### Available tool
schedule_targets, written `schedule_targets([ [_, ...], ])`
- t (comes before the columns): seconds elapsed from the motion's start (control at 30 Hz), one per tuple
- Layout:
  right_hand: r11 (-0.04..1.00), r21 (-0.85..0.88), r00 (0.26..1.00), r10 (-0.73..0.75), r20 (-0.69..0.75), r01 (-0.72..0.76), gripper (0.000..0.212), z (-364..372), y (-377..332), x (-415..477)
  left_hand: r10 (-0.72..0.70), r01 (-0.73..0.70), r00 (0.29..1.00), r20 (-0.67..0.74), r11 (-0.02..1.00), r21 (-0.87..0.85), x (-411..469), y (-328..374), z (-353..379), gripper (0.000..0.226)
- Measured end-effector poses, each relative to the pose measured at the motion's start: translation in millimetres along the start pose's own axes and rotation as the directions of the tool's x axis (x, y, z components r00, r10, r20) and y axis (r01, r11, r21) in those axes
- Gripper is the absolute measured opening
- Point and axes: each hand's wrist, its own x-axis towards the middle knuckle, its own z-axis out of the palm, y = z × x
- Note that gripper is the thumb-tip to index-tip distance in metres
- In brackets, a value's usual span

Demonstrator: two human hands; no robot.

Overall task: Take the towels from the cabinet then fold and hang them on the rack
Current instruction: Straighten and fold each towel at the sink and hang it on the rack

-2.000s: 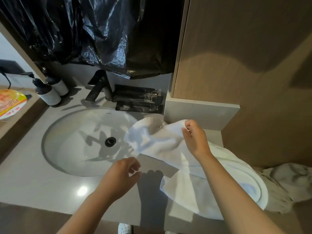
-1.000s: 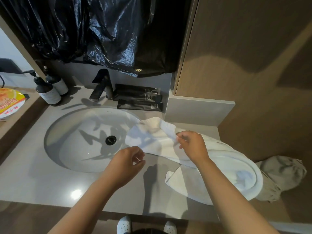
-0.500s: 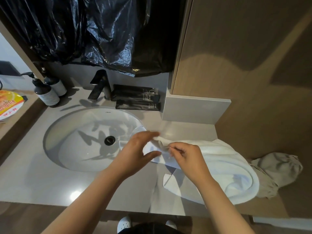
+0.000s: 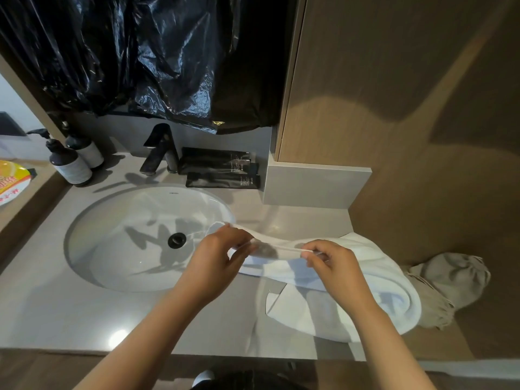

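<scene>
A white towel (image 4: 365, 294) lies bunched on the grey counter (image 4: 56, 319) to the right of the sink, one end reaching over the basin's rim. My left hand (image 4: 216, 263) pinches the towel's upper edge near the basin. My right hand (image 4: 334, 266) pinches the same edge further right, and the hem is stretched between them. A grey-beige towel (image 4: 450, 282) sits crumpled at the counter's right end against the wooden wall. No rack is in view.
A white oval sink (image 4: 135, 240) with a black drain fills the left counter. Behind it stand a black faucet (image 4: 160, 147), two pump bottles (image 4: 70, 161) and black sachets (image 4: 222, 171). Black plastic sheeting (image 4: 140, 57) hangs above. A wooden cabinet (image 4: 394, 94) rises on the right.
My left hand moved right from above the counter and took hold of the towel's edge. My right hand shifted along the edge, and both hands have now drawn the hem apart between them.
</scene>
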Motion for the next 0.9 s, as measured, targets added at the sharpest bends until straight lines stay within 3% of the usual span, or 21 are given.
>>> schedule_targets([
  [0.13, 0.997, -0.06, 0.998, 0.054, -0.013, -0.055, 0.008, -13.0, 14.8, -1.8, -0.014, 0.012, 0.999, -0.04, 0.999, -0.033, -7.1, 6.3, -12.3, 0.029],
  [0.57, 0.973, -0.184, 0.988, 0.121, -0.101, -0.138, 0.014, -24.2, 30.0, 7.1, -0.072, 0.068, 0.996, -0.061, 0.996, -0.065, -13.8, 9.7, -20.1, 0.021],
  [0.77, 0.996, -0.088, 0.947, -0.054, -0.317, 0.027, 0.031, -53.1, -10.4, 31.1, -0.054, 0.041, 0.989, -0.138, 0.995, -0.093, 7.4, 16.8, -32.4, 0.019],
  [0.9, 0.98, -0.031, 0.912, -0.196, -0.361, 0.198, 0.028, -87.4, -67.5, 59.6, -0.044, 0.025, 0.978, -0.203, 0.995, -0.093, 39.9, 28.8, -49.7, 0.018],
])
